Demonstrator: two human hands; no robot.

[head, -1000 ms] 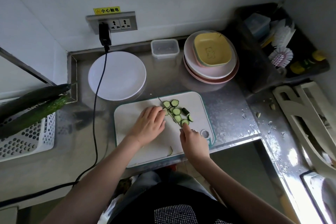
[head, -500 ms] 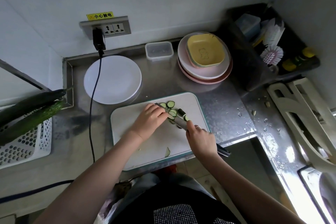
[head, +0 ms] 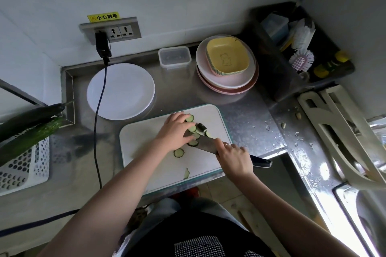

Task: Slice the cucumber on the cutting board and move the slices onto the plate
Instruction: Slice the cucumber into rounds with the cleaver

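A white cutting board (head: 146, 152) lies near the counter's front edge. Several cucumber slices (head: 191, 129) and a short dark end piece (head: 202, 127) sit on its far half; one slice (head: 178, 152) lies apart toward me, and a thin sliver (head: 186, 173) lies nearer still. My right hand (head: 234, 157) grips a knife (head: 205, 143) with its blade laid flat among the slices. My left hand (head: 175, 130) rests over the slices, fingers curled against the blade's tip. The empty white plate (head: 120, 91) stands beyond the board to the left.
A black cable (head: 98, 131) runs from the wall socket across the plate's left side. Whole cucumbers (head: 27, 129) lie over a white basket (head: 23, 171) at left. A clear container (head: 174, 56), stacked dishes (head: 226, 64) and a black tray (head: 300, 48) stand behind. Water drops spot the counter at right.
The knife went from upright cutting to lying flat, its handle swung out to the right. My left hand slid onto the slices, and one slice now lies apart, nearer me.
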